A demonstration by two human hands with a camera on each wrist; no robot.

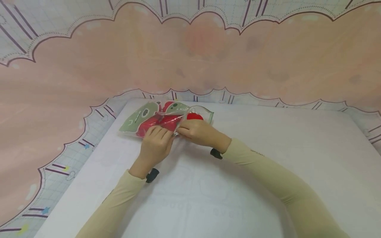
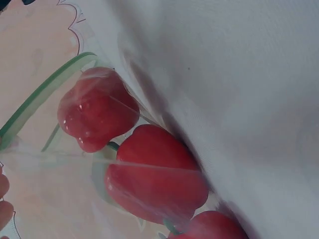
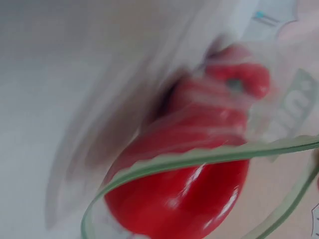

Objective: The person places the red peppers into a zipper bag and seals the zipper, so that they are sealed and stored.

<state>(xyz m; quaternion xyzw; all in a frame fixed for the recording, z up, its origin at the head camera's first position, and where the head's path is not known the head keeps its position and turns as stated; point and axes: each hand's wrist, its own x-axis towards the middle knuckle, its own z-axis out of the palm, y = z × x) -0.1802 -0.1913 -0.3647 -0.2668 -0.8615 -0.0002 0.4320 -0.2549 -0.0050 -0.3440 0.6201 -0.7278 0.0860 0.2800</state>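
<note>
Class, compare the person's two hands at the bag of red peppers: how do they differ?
The left hand lies at the clear bag's near edge, fingers curled over it; the right hand is at the bag's open end, beside a red pepper. Both grip the bag, and both arms wear beige sleeves.

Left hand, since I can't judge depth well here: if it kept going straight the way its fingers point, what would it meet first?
Most likely the clear green-edged bag that the left hand already grips, then the red peppers inside it; depth beyond is unclear.
</note>
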